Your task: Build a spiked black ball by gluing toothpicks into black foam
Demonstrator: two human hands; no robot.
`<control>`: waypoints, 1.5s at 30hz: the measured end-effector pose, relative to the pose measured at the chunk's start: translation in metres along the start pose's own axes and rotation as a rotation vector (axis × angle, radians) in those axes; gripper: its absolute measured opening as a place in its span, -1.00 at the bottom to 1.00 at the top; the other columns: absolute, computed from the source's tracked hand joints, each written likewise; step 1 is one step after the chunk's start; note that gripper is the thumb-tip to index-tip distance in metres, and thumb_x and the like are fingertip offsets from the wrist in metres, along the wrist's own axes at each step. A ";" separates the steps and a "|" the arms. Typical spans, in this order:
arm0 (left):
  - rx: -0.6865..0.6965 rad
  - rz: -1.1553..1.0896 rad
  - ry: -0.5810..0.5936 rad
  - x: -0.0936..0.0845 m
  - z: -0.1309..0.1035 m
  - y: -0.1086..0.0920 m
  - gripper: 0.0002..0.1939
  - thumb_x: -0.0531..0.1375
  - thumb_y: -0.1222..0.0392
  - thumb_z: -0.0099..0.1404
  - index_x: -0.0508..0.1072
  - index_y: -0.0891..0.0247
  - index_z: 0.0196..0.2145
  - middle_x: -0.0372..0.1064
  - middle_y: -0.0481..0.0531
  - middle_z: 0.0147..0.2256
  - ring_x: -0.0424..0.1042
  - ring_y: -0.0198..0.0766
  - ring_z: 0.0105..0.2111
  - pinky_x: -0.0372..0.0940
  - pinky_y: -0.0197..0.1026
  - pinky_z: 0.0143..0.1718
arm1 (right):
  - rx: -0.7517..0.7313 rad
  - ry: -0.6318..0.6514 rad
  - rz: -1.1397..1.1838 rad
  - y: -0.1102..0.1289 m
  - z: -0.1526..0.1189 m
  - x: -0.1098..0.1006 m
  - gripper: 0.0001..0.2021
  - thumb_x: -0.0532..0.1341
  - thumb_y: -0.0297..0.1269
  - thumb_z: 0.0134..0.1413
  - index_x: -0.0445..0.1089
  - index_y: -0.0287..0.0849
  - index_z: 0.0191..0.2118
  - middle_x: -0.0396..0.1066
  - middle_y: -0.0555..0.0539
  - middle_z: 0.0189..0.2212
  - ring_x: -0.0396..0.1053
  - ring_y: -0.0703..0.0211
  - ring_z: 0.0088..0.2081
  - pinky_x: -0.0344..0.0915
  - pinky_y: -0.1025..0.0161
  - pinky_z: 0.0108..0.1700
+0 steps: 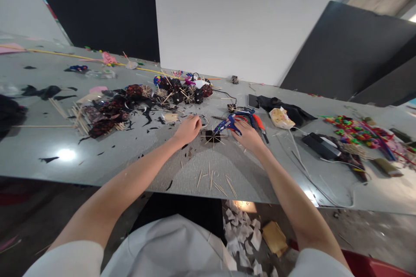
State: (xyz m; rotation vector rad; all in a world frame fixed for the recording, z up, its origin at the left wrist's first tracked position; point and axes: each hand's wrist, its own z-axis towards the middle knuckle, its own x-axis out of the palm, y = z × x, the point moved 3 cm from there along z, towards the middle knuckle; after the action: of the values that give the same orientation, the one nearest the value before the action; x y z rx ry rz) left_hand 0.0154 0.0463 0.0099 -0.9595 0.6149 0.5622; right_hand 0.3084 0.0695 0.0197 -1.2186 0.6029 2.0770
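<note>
My right hand (246, 135) is closed around the handle of a blue hot glue gun (225, 124). Its nozzle points left and down, just above a black square piece (213, 136) with thin wooden sticks fanned out across it like a star. To the left of that piece, my left hand (189, 129) rests with curled fingers. Whatever lies inside those fingers is hidden. A pale ring (204, 121) lies beside the left fingertips. Several loose toothpicks (210, 177) are scattered on the table in front of both hands.
Several black clumps with sticks (177, 91) stand at the back. A bundle of sticks and dark patterned fabric (104, 117) lies left. Right are an orange-handled cutter (259, 122), a food packet (281, 118), a white cable (297, 156) and a black box (321, 146). Boards (227, 21) rise behind.
</note>
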 end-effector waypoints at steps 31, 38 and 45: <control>0.012 0.007 -0.006 0.003 0.000 0.003 -0.76 0.00 0.20 0.55 0.28 0.16 -0.33 0.32 0.10 -0.35 0.37 -0.08 -0.24 0.23 -0.11 -0.29 | 0.003 -0.028 0.022 0.000 0.003 0.011 -0.62 0.12 -0.28 0.41 0.42 -0.17 0.24 0.50 -0.31 0.14 0.45 -0.20 0.20 0.40 -0.21 0.26; 0.011 0.020 -0.017 0.003 0.001 0.002 -0.78 0.02 0.24 0.54 0.30 0.17 -0.32 0.33 0.10 -0.34 0.39 -0.07 -0.21 0.26 -0.09 -0.23 | -0.003 -0.025 0.038 0.003 0.004 0.010 -0.61 0.11 -0.27 0.41 0.40 -0.12 0.26 0.50 -0.27 0.13 0.43 -0.17 0.21 0.40 -0.20 0.27; 0.018 0.016 -0.016 0.004 0.001 0.004 -0.78 0.02 0.23 0.54 0.29 0.17 -0.32 0.33 0.10 -0.36 0.37 -0.07 -0.22 0.25 -0.10 -0.24 | 0.004 -0.033 0.037 0.004 0.005 0.013 -0.57 0.09 -0.27 0.42 0.37 -0.18 0.31 0.49 -0.31 0.17 0.42 -0.20 0.24 0.38 -0.22 0.28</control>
State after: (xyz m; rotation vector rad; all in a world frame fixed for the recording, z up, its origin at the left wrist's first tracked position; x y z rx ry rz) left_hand 0.0160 0.0499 0.0056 -0.9330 0.6124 0.5772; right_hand 0.2979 0.0739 0.0108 -1.1773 0.6188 2.1213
